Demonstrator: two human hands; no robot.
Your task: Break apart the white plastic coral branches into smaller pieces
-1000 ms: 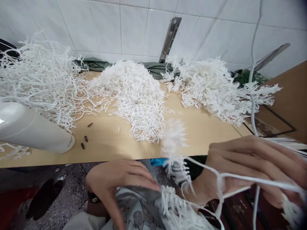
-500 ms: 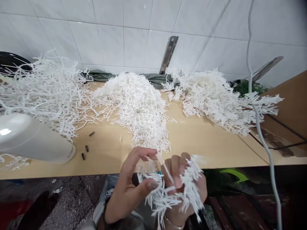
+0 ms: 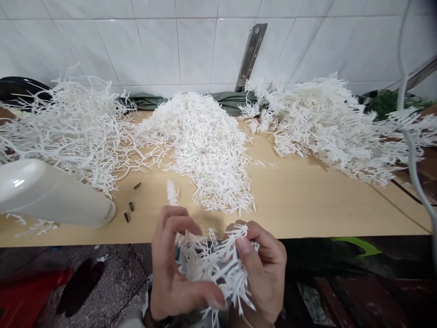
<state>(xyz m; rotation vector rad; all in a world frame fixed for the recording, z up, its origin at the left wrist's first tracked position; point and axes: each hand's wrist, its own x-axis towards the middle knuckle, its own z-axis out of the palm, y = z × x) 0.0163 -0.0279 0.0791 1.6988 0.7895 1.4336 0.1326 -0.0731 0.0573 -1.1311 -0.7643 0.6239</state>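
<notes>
My right hand pinches a white artificial sprig with many thin, forked tips, at the near edge of the table. My left hand curves around the sprig's left side, thumb and fingers well apart; whether it touches the sprig I cannot tell. Just beyond its fingers is a blurred small white piece, over the tabletop. A heap of short white tips lies straight ahead. To its left is a tangle of bare white branches. On the right are fuller white sprigs.
A cream bottle lies on its side at the left, near several dark seeds on the wooden table. Behind stand a tiled wall and a metal bracket. A white cable hangs at the right.
My left hand has moved left and its fingers have spread. My right hand has turned, thumb now over the sprig. A small white piece appears beyond my left fingers. The view has shifted slightly.
</notes>
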